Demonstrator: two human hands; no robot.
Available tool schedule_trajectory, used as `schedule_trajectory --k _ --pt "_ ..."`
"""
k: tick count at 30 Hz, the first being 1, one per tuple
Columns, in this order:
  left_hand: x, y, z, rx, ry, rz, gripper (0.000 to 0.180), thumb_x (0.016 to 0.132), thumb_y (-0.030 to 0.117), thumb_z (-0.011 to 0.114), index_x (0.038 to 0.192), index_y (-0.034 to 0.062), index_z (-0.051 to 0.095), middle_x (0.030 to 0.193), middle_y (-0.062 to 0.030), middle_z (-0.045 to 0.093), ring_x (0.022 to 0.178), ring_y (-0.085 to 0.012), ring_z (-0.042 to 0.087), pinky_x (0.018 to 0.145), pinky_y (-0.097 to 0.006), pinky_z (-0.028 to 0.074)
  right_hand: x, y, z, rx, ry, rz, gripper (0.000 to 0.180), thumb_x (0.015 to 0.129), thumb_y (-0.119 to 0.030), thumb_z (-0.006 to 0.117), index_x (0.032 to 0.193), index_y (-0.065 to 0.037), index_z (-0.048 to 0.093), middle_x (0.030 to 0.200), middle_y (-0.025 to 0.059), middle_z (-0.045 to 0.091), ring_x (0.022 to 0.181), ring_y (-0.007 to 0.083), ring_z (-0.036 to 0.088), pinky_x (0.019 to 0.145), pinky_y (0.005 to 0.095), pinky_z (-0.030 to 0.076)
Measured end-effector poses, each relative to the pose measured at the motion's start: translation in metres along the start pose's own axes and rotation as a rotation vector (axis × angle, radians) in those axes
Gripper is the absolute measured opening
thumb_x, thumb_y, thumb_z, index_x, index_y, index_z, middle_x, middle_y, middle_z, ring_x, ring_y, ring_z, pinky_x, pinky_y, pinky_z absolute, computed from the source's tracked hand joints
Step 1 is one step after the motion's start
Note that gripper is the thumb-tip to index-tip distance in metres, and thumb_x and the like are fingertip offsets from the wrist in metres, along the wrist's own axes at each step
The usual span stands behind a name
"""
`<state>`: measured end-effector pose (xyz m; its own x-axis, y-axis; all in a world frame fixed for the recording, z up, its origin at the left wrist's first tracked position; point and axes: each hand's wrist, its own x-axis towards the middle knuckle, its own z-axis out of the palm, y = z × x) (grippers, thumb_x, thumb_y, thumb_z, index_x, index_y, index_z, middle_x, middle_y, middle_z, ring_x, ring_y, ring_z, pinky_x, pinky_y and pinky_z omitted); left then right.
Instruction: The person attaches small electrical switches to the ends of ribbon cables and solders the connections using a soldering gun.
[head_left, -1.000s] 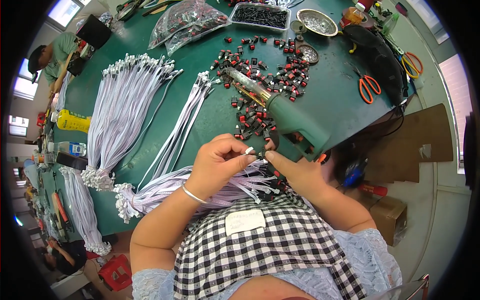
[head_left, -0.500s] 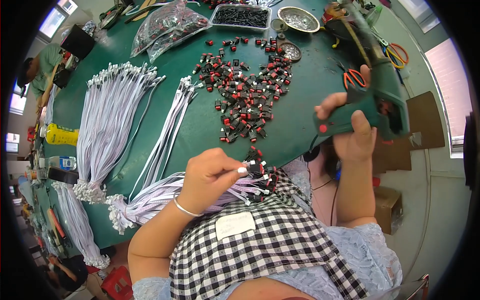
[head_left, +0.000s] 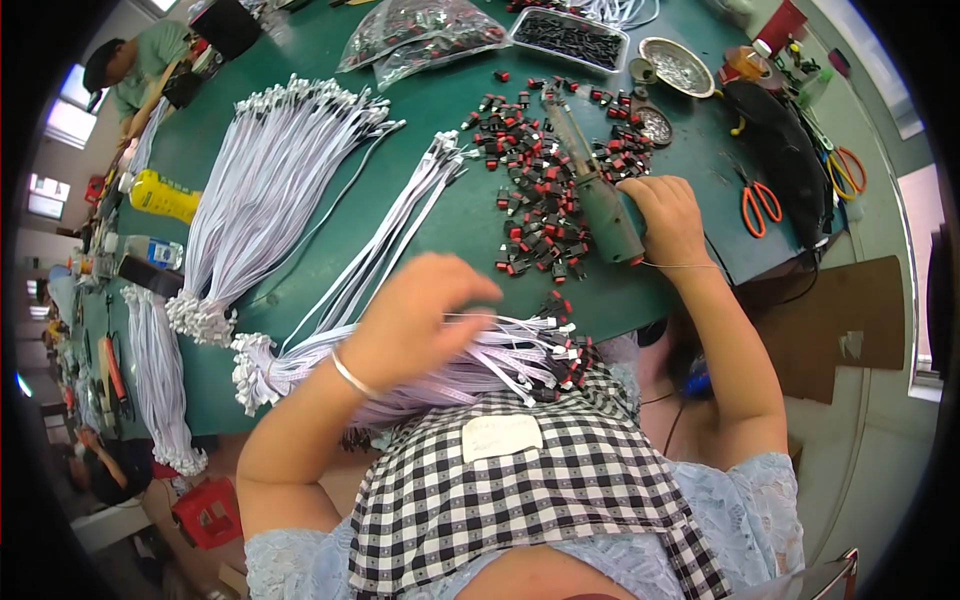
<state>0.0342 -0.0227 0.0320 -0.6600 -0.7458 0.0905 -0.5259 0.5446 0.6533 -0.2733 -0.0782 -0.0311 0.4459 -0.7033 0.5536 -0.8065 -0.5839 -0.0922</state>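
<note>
My right hand (head_left: 668, 218) is wrapped round a green gun-shaped tool (head_left: 610, 222) with a long thin metal barrel, which points away over the heap of small black-and-red switches (head_left: 530, 190). My left hand (head_left: 425, 312) is blurred by motion above a bundle of white flat cables (head_left: 465, 365) lying across my lap at the table edge. A pale wire passes by its thumb and forefinger; whether they grip it cannot be made out. Black-and-red switches (head_left: 577, 365) sit at the right end of that bundle, by its white connectors.
On the green table (head_left: 330, 215) lie a large cable bundle (head_left: 280, 190) and a thinner one (head_left: 400, 215). Farther back are bags of switches (head_left: 425, 35), a tray of black parts (head_left: 570, 42) and a metal bowl (head_left: 677, 65). Orange-handled scissors (head_left: 760, 208) lie right.
My right hand has brought the green tool left and down from the table's right side to the switch heap. My left hand has lifted slightly from the switch end of the cables, its pinch loosening.
</note>
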Motion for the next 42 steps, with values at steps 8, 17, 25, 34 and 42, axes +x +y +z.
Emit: schedule_trajectory --k 8,17,25,34,42 --pt "0.063 -0.084 -0.012 0.309 0.234 -0.424 0.018 0.078 0.021 0.057 0.08 0.003 0.058 0.079 -0.0151 0.06 0.076 -0.0313 0.057 0.066 -0.04 0.045 0.0 -0.007 -0.007 -0.001 -0.017 0.054 0.042 0.058 0.002 0.058 0.099 -0.009 0.054 0.085 0.0083 0.058 0.082 0.0277 0.054 0.076 0.0357 0.041" --pt "0.068 -0.08 0.008 0.398 0.266 -0.426 0.01 0.078 0.018 0.058 0.081 0.0084 0.055 0.084 -0.0085 0.058 0.078 -0.0283 0.057 0.065 -0.038 0.045 -0.013 -0.067 -0.06 1.355 0.305 1.106 0.035 0.073 0.002 0.059 0.106 -0.007 0.049 0.085 0.0056 0.058 0.067 0.0149 0.056 0.052 0.0264 0.046" --pt "0.034 -0.015 0.004 -0.916 0.113 -0.389 0.008 0.085 0.005 0.051 0.091 0.0029 0.047 0.08 -0.0044 0.055 0.076 -0.0129 0.057 0.069 -0.024 0.046 -0.024 -0.092 -0.061 1.889 0.159 1.061 0.043 0.069 0.002 0.062 0.106 -0.008 0.045 0.089 0.0091 0.055 0.08 0.0187 0.056 0.07 0.0329 0.048" --pt "0.01 0.006 0.021 -0.973 -0.029 -0.389 0.012 0.085 0.006 0.055 0.095 0.0001 0.056 0.09 -0.0041 0.057 0.077 -0.0087 0.054 0.066 -0.021 0.045 -0.012 -0.107 -0.051 1.523 -0.006 0.818 0.036 0.071 0.001 0.063 0.105 -0.005 0.051 0.095 0.0063 0.057 0.086 0.0142 0.055 0.076 0.0302 0.046" --pt "0.003 0.011 0.017 -0.765 -0.033 -0.229 0.009 0.082 0.005 0.058 0.089 -0.0007 0.055 0.081 -0.0038 0.054 0.072 -0.0088 0.05 0.066 -0.022 0.041 -0.003 -0.11 -0.053 0.986 -0.109 0.407 0.038 0.063 0.01 0.057 0.098 -0.002 0.051 0.089 0.0064 0.053 0.079 0.0118 0.054 0.069 0.025 0.045"
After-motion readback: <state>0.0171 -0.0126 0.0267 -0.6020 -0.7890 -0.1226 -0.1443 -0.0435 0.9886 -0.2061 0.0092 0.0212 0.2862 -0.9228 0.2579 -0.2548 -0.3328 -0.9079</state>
